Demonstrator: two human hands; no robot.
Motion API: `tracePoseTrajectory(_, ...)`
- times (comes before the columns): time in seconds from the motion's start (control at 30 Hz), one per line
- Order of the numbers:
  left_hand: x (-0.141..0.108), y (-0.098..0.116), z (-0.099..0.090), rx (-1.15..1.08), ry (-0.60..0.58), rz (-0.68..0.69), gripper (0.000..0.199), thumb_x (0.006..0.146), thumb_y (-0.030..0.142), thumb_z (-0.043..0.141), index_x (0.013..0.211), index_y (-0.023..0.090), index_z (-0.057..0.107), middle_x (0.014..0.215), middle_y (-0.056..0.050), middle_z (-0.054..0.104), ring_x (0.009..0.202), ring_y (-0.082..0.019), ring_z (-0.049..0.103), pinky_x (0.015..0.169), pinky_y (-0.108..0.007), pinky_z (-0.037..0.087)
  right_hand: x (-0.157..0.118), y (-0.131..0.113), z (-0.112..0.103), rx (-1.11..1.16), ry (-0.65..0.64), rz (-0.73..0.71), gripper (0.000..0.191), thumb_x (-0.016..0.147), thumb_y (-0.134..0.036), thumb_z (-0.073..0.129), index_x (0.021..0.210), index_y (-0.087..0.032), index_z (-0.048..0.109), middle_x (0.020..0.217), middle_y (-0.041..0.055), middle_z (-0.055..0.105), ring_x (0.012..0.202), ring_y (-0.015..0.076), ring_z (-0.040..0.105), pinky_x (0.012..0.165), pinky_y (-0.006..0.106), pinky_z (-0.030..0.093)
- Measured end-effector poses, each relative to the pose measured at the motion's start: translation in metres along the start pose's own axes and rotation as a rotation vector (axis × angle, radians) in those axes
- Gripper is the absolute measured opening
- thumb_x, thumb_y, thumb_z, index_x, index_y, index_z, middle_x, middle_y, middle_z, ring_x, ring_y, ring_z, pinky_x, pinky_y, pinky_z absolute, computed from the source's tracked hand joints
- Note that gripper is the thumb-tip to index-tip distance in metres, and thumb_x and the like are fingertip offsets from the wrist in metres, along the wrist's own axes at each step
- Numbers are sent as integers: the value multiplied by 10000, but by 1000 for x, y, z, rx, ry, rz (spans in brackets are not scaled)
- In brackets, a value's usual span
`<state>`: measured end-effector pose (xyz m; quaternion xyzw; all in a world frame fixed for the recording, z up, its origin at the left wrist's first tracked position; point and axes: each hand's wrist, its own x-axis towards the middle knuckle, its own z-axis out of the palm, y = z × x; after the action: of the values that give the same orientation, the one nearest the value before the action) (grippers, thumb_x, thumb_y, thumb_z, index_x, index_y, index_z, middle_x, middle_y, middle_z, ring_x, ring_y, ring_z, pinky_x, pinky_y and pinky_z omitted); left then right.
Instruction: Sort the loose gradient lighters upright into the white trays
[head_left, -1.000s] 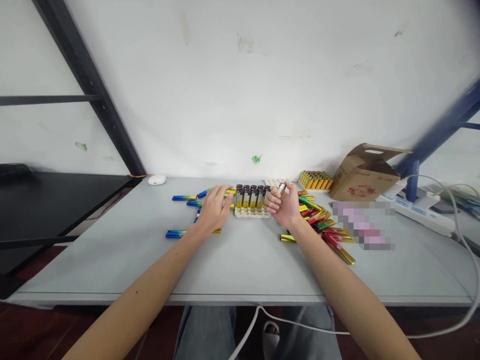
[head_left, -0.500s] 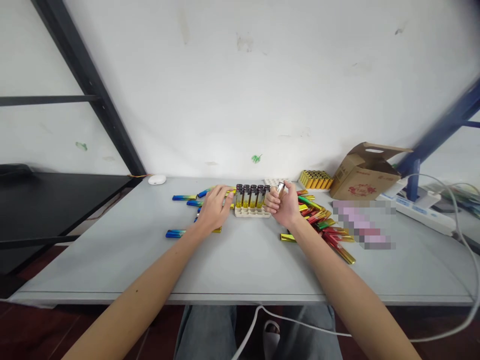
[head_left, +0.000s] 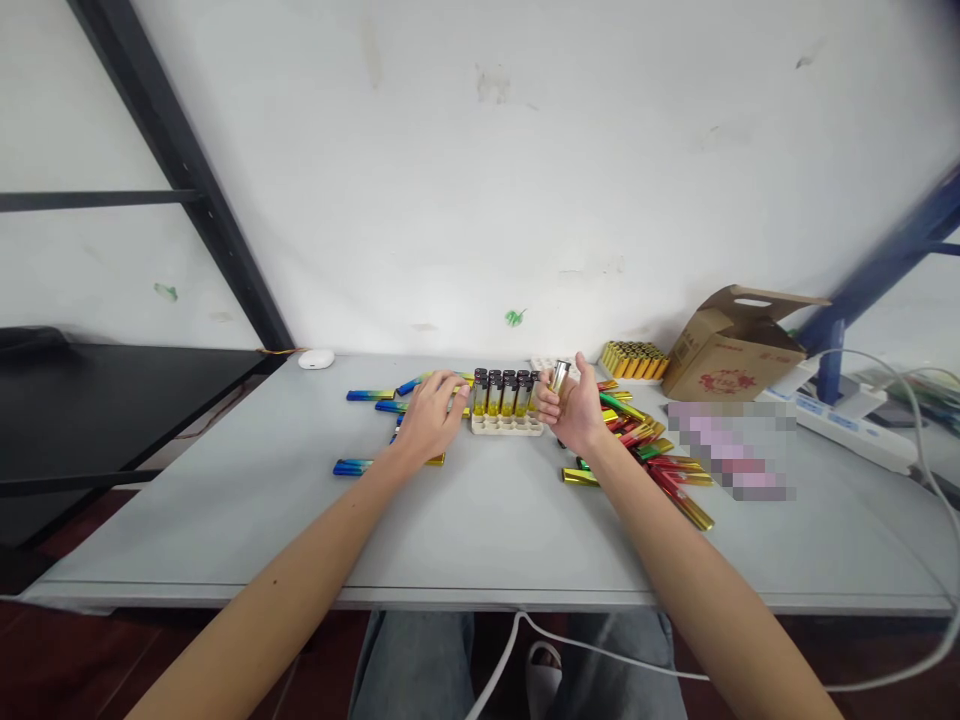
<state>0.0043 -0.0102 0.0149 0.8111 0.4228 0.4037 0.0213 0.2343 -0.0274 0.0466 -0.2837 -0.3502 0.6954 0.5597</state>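
My right hand [head_left: 571, 408] holds a lighter [head_left: 559, 376] by the tray [head_left: 507, 430]'s right end; at its left, my left hand [head_left: 431, 422] curves, grip unclear.

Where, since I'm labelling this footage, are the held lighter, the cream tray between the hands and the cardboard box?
Held lighter [head_left: 559, 375]: head view, its visible upper part.
Cream tray [head_left: 507, 430]: head view, its front edge.
Cardboard box [head_left: 744, 372]: head view, its printed front face.
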Motion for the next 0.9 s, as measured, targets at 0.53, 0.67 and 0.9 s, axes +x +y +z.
tracePoseTrajectory(0.53,1,-5,-1,9,24,14,310,1023,337,312,1045,204,591,1086,-82,613,1077,-236,562,967,-396,428,5,-9,-29,-1330,217,-754,404,936,-528,449,771,-199,618,796,52,628,799,205,565,717,323,438)
tracePoseTrajectory(0.67,1,-7,-1,25,16,-3,299,1021,340,324,1037,208,592,1094,-80,615,1077,-238,561,968,-405,424,1,-15,-33,-1437,118,-642,352,887,-502,551,728,-198,630,721,34,647,652,179,556,630,311,445)
tracePoseTrajectory(0.9,1,-11,0,46,-1,-35,315,1019,344,324,1041,199,604,1092,-87,614,1086,-243,557,972,-418,429,1,-14,-38,-1500,115,-580,248,830,-411,628,947,-199,680,726,24,694,571,158,590,605,301,480)
